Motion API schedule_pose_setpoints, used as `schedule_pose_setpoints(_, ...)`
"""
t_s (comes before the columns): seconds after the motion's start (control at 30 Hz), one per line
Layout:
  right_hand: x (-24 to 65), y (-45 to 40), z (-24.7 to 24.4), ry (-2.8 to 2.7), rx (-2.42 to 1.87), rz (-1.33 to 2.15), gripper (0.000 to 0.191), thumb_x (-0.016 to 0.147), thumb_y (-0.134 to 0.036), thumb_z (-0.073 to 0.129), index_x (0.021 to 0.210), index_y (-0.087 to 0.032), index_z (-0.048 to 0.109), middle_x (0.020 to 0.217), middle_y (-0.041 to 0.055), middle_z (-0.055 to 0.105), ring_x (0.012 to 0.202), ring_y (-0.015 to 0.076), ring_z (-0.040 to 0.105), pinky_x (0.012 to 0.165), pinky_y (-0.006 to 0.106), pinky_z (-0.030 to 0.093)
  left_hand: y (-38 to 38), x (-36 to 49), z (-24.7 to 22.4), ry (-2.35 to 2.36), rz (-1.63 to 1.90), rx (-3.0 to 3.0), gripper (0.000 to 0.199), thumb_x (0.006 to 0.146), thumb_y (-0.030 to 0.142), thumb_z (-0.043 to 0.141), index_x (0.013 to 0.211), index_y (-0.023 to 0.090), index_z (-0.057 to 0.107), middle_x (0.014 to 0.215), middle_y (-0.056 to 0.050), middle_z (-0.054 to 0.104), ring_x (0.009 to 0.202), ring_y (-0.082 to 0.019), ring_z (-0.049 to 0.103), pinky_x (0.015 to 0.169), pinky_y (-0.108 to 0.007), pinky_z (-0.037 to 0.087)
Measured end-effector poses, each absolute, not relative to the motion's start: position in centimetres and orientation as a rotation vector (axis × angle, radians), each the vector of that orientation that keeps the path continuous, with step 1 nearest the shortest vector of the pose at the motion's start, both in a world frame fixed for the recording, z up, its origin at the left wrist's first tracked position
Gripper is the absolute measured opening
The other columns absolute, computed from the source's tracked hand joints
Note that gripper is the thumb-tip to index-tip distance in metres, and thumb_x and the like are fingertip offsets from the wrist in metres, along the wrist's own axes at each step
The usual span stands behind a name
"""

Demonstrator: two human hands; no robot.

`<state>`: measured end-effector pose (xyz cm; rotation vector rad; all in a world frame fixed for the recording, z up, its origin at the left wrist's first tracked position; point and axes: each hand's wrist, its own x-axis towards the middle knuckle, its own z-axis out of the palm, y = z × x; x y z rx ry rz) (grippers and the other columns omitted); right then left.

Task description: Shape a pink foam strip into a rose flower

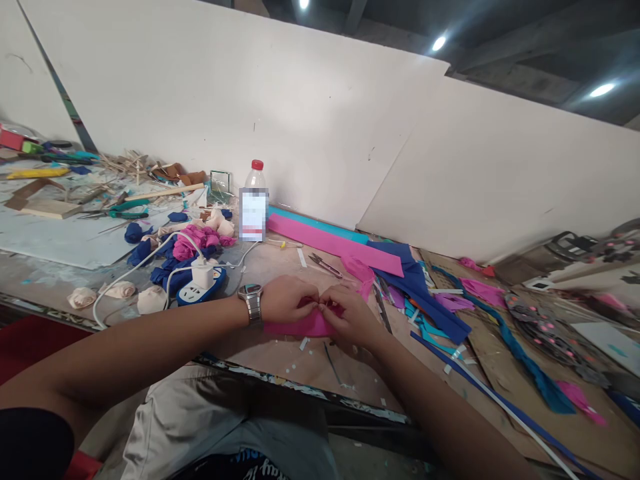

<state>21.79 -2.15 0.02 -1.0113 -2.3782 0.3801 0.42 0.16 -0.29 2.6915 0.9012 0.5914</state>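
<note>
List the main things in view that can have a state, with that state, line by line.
Clear plastic bottle with red cap: upright, capped
Blue-and-white power strip: white plug inserted
Green-handled metal pliers: handles spread
Silver metal wristwatch: worn
Thin pink sheet: pinched by left hand and right hand
White ceiling lights: lit
</note>
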Motion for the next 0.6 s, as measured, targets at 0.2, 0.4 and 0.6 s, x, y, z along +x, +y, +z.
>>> schedule_pose_setpoints(0.2, 21.82, -2.17, -0.01, -2.387, -1.011, 0.382, 0.009, 0.088, -0.017, 0.057, 0.082, -0.021, 0.062, 0.079, 0.0033, 0.067, 0.079, 0.019, 0.059, 0.078, 0.035, 0.042, 0.11, 0.4, -0.13, 0.895, 0.572, 2.671, 0.025, 0.093, 0.035, 0.051, 0.097, 0.023, 0.072, 0.092, -0.002, 0.076, 0.085, -0.018, 0.067, 0.07, -0.028, 0.041)
schedule_pose_setpoints(0.4, 21.67, -2.23, 0.15, -2.402, -1.016, 0.392, 0.011, 0.089, -0.017, 0.056, 0.082, -0.02, 0.063, 0.08, 0.0035, 0.068, 0.078, 0.0185, 0.06, 0.078, 0.034, 0.043, 0.06, 0.38, -0.11, 0.894, 0.577, 2.674, 0.026, 0.093, 0.037, 0.049, 0.096, 0.024, 0.071, 0.092, -0.001, 0.075, 0.084, -0.018, 0.067, 0.068, -0.028, 0.04)
schedule_pose_setpoints(0.6, 21.56, -2.33, 0.09, -2.435, -1.04, 0.442, 0.015, 0.092, -0.019, 0.054, 0.085, -0.019, 0.066, 0.081, 0.0045, 0.07, 0.076, 0.0179, 0.06, 0.072, 0.032, 0.042, 0.19, 0.37, -0.29, 0.904, 0.525, 2.696, 0.027, 0.094, 0.038, 0.049, 0.097, 0.024, 0.071, 0.093, -0.002, 0.076, 0.084, -0.019, 0.067, 0.069, -0.03, 0.039)
